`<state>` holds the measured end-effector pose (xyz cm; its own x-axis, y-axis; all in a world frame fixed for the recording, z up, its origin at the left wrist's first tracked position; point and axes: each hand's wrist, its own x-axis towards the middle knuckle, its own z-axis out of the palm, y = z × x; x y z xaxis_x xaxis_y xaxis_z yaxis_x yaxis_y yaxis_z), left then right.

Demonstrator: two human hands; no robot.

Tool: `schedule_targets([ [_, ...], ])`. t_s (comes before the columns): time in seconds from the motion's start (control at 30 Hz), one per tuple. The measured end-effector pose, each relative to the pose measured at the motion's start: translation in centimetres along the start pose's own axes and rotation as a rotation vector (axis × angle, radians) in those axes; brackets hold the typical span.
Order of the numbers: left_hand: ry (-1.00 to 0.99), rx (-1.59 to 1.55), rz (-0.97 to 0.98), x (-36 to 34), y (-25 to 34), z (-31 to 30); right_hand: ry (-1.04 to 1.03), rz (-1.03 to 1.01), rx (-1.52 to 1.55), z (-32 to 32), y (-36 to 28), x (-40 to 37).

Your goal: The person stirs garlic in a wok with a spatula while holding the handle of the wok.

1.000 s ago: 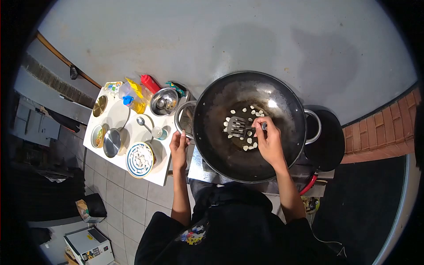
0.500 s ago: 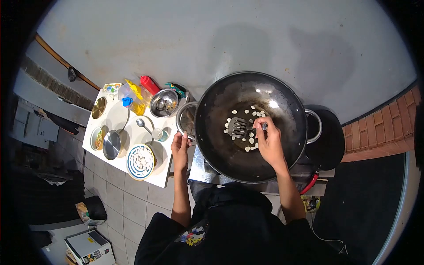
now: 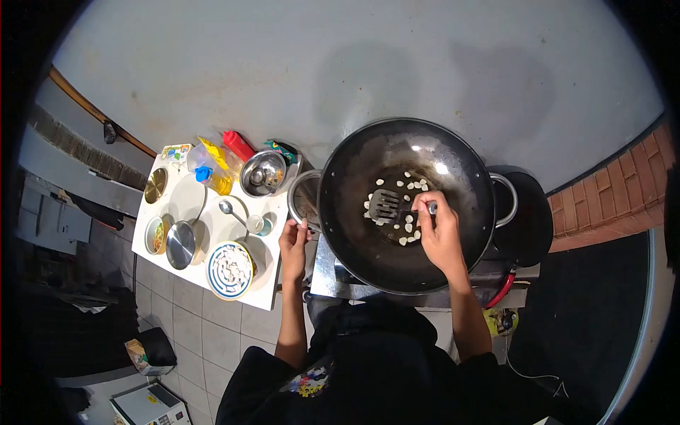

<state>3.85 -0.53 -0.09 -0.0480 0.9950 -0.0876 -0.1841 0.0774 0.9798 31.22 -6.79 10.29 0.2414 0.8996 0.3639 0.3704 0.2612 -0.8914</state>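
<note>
A large dark wok [image 3: 354, 248] sits on the stove, several small pale slices [image 3: 409, 228] scattered over its bottom. My right hand [image 3: 440, 230] is closed round the handle of a dark slotted spatula [image 3: 386, 205], whose head lies flat among the slices. At the wok's left side, my left hand [image 3: 293, 248] has its fingers closed on the lower part of the metal loop handle [image 3: 292, 198]. The opposite loop handle [image 3: 511, 200] is untouched.
On the white table [image 3: 265, 294] at left stand a blue-rimmed plate of white pieces [image 3: 230, 270], a steel bowl [image 3: 255, 173], an oil bottle [image 3: 219, 184], a red bottle [image 3: 239, 145] and a spoon [image 3: 228, 209]. A brick ledge [image 3: 609, 219] lies right.
The view has shifted slightly, so the wok appears a little further right. Both hands keep their holds; the spatula stays among the slices, with only a small movement.
</note>
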Motion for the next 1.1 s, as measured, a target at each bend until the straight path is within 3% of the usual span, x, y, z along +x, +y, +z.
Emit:
schedule_targets([
  [0.5, -0.103, 0.054, 0.03, 0.3, -0.2, -0.8, -0.001, 0.015, -0.072, 0.5, 0.3, -0.7],
  [0.87, -0.025, -0.021, 0.013, 0.0, -0.1, -0.1, 0.15, 0.023, -0.032, -1.7, 1.9, -0.5],
  [1.1, -0.053, 0.019, 0.021, 0.1, -0.8, -0.6, 0.138, 0.04, 0.027, -0.7, 1.5, 0.0],
])
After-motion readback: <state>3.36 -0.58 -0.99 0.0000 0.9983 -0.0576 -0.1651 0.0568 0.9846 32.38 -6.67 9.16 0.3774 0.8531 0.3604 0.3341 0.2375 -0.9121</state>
